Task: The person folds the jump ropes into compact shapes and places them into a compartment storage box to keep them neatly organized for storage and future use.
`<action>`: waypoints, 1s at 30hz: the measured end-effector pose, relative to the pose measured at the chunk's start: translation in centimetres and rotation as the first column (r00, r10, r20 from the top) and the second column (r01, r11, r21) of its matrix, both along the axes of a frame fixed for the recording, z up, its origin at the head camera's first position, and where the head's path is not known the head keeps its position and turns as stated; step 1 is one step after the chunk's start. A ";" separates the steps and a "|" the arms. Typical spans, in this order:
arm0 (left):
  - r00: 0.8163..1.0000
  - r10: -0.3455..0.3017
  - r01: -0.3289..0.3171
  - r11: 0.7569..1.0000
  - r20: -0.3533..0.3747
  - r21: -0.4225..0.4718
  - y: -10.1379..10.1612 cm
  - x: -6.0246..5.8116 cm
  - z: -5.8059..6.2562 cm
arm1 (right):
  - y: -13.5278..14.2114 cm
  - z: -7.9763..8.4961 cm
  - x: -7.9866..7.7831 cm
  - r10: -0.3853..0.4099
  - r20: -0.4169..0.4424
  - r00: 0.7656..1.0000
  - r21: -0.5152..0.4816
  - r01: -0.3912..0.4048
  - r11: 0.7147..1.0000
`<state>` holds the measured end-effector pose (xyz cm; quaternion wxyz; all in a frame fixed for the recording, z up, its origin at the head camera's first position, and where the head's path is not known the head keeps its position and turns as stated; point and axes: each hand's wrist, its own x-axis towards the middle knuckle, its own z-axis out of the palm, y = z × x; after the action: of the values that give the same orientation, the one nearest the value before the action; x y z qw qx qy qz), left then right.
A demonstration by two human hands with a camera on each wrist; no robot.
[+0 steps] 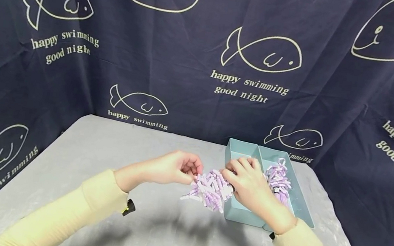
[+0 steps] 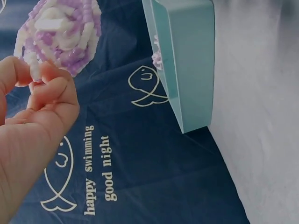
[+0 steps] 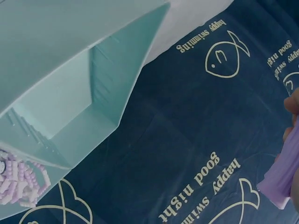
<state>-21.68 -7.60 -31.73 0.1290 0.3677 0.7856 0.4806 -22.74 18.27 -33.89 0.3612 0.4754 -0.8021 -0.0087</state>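
A bundle of purple and white beaded-looking strands (image 1: 211,190) hangs over the table between both hands. My right hand (image 1: 249,183) grips it from the right, and in the right wrist view its smooth purple end (image 3: 282,179) sticks out of the fingers. My left hand (image 1: 176,169) pinches the tip of one white strand (image 2: 35,70) between thumb and fingertips, as the left wrist view shows. A similar bundle (image 1: 278,177), with a dark band round it, lies in the right compartment of a pale teal box (image 1: 244,217).
The box stands at the right of the grey table (image 1: 98,210), split by a divider; its left compartment is partly hidden behind my right hand. Dark blue cloth (image 1: 191,62) printed with fish and lettering encloses the back and sides.
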 end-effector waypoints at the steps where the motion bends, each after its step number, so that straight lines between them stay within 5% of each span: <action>1: 1.000 -0.005 0.005 1.000 -0.008 0.000 -0.1 0.0 0.1 | 0.1 0.0 0.0 -0.002 0.009 1.000 0.002 0.002 1.000; 12: 0.973 -0.125 0.118 0.992 -0.195 -0.045 -0.9 -0.3 0.9 | 1.0 0.2 -0.2 0.009 0.033 0.999 0.014 -0.009 1.000; 24: 0.985 -0.036 0.063 0.986 -0.172 0.154 -1.7 -1.2 -0.1 | 0.9 0.3 0.3 0.006 0.134 0.991 0.007 -0.007 1.000; 30: 0.979 0.079 -0.046 0.984 -0.189 0.173 -1.8 -1.2 -0.3 | 0.8 0.6 0.8 -0.063 0.255 0.965 0.045 0.053 0.998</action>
<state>-22.90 -9.41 -32.00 0.0047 0.3977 0.7623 0.5105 -21.89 19.04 -33.25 0.2452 0.4557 -0.8552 0.0271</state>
